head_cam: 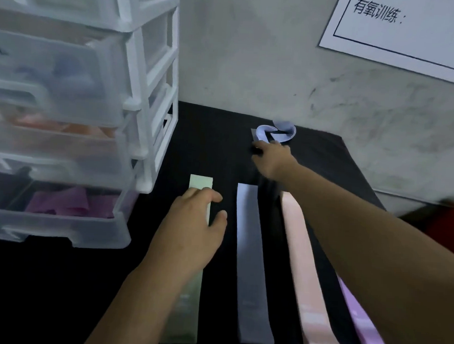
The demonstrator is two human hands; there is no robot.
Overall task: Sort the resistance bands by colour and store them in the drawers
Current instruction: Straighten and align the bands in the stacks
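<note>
my left hand [191, 222] grips the green band [201, 182] just right of the drawers [134, 106]; my right hand [272, 158] touches the curled blue band [263, 130], farther right of the drawers, its grip too blurred to tell

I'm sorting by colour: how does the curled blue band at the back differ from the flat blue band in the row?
The curled blue band is twisted into a loop at the back; the flat blue band lies straight between the green band and pink band. The right hand is at the curled one; nothing touches the flat one. Both are pale blue.
</note>
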